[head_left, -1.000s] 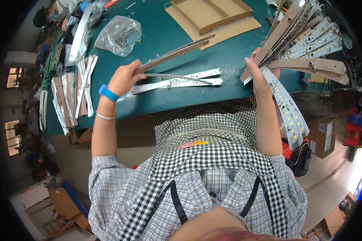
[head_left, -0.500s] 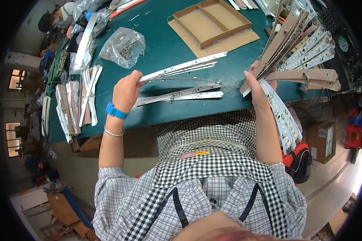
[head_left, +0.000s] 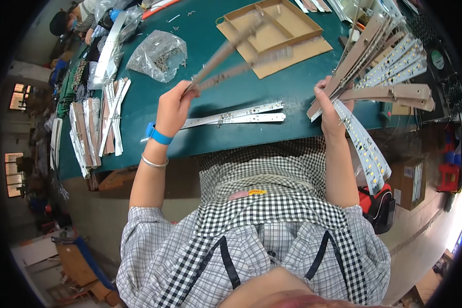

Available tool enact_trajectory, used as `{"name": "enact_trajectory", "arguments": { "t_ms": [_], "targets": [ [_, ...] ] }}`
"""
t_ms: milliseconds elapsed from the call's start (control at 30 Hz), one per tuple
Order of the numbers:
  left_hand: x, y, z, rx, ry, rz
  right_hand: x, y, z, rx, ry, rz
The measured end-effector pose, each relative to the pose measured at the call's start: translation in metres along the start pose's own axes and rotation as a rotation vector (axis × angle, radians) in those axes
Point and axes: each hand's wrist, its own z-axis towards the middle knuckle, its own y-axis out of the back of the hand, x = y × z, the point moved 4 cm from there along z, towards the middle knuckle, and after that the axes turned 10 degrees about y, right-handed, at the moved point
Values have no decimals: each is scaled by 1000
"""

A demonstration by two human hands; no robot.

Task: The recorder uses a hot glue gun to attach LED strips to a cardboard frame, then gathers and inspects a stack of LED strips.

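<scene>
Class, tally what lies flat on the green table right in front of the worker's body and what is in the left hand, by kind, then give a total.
Metal strips lying flat on the table: 2
Strips held up in the left hand, blurred: 2, as far as the blur shows
Total: 4

Person, seen from above. Shirt (head_left: 251, 256): short-sleeved, white with a fine dark grid check; front panel and collar band in bolder black-and-white gingham; two dark straps running down the chest. Small pink and yellow tag (head_left: 247, 193) on the gingham front. Left wrist: bright blue band (head_left: 158, 135), with a thin silver bangle (head_left: 154, 163) just below it on the forearm. Both forearms bare; right wrist bare.
</scene>
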Motion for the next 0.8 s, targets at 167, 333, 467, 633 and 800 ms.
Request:
{"name": "enact_trajectory", "arguments": {
  "t_ms": [167,333,467,633,800],
  "targets": [
    [-41,-50,8,295,313,-737,9,-11,-1,47,1,-52],
    [-108,-120,10,462,336,-949,26,-20,-9,90,-28,5],
    [-143,-147,5,561,143,-930,33,-7,-21,-60,-55,56],
    [-156,-134,0,554,1,-676,36,-2,-23,31,-15,80],
    [-150,-136,1,568,-75,-432,32,-6,-23,127,-10,61]
  ]
}}
